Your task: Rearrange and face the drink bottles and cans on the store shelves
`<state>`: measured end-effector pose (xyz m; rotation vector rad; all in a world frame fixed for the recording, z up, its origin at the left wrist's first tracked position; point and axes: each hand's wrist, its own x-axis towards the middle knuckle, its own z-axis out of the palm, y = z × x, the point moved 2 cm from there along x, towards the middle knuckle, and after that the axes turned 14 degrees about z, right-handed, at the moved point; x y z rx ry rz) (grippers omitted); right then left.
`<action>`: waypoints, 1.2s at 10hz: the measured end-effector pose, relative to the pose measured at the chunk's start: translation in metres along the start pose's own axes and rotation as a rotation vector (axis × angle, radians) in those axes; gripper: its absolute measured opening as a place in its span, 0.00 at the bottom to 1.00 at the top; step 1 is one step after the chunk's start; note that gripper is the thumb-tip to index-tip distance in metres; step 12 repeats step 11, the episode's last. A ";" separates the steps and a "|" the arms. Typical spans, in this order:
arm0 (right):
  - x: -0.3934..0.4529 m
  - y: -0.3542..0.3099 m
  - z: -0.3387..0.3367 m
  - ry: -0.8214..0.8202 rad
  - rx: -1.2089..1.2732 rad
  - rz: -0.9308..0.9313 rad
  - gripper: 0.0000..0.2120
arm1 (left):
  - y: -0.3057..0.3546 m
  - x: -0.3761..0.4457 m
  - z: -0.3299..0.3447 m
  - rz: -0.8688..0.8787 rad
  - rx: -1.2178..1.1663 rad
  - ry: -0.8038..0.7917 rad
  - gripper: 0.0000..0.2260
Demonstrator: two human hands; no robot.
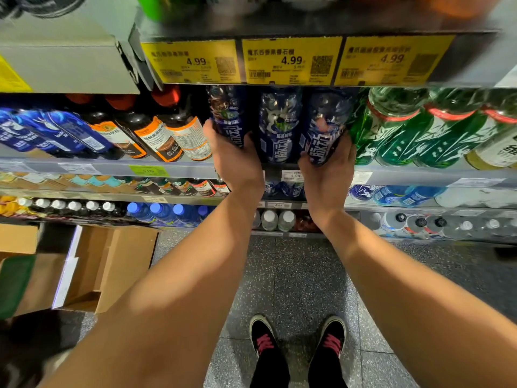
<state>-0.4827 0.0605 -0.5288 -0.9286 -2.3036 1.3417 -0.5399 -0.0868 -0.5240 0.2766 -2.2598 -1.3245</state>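
Three dark blue bottles stand side by side at the front of a shelf, under a row of yellow price tags (291, 61). The left hand (233, 158) is wrapped around the left bottle (228, 116), thumb on its near side, and the right hand (328, 169) grips the right bottle (326, 121) low on its body; the middle bottle (279, 127) stands untouched between them with its label facing out. This looks like the facing step: both outer bottles are being turned or drawn forward so that their labels line up with the middle one. The next move probably calls for a small twist of each wrist and a gentle pull to the shelf edge (112, 166), keeping the bottles upright and clear of their neighbours. To the left stand dark bottles with orange labels (156, 135) and further blue bottles (70, 130); to the right, green bottles (391, 127) lean close to the right hand. Lower shelves hold more drinks, and an open cardboard box (112, 261) sits on the speckled floor (293, 275) at the left.
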 end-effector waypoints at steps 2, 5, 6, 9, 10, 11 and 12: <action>0.002 0.001 -0.003 -0.008 -0.004 -0.039 0.37 | -0.015 0.002 -0.014 0.075 -0.010 -0.067 0.27; 0.007 0.007 0.000 0.018 -0.022 -0.073 0.34 | -0.021 -0.006 -0.027 0.052 -0.177 -0.195 0.24; 0.004 0.005 -0.001 0.014 -0.037 -0.061 0.36 | -0.020 -0.006 -0.029 0.082 -0.113 -0.208 0.25; -0.018 0.008 -0.015 0.053 -0.213 -0.021 0.33 | 0.000 -0.036 -0.051 0.090 -0.078 -0.173 0.26; -0.027 -0.004 -0.040 0.005 -0.300 0.001 0.31 | 0.024 -0.046 -0.064 0.171 0.074 -0.213 0.15; -0.028 -0.019 -0.065 -0.040 -0.257 0.010 0.24 | 0.042 -0.049 -0.070 0.174 0.068 -0.296 0.11; -0.028 -0.019 -0.065 -0.040 -0.257 0.010 0.24 | 0.042 -0.049 -0.070 0.174 0.068 -0.296 0.11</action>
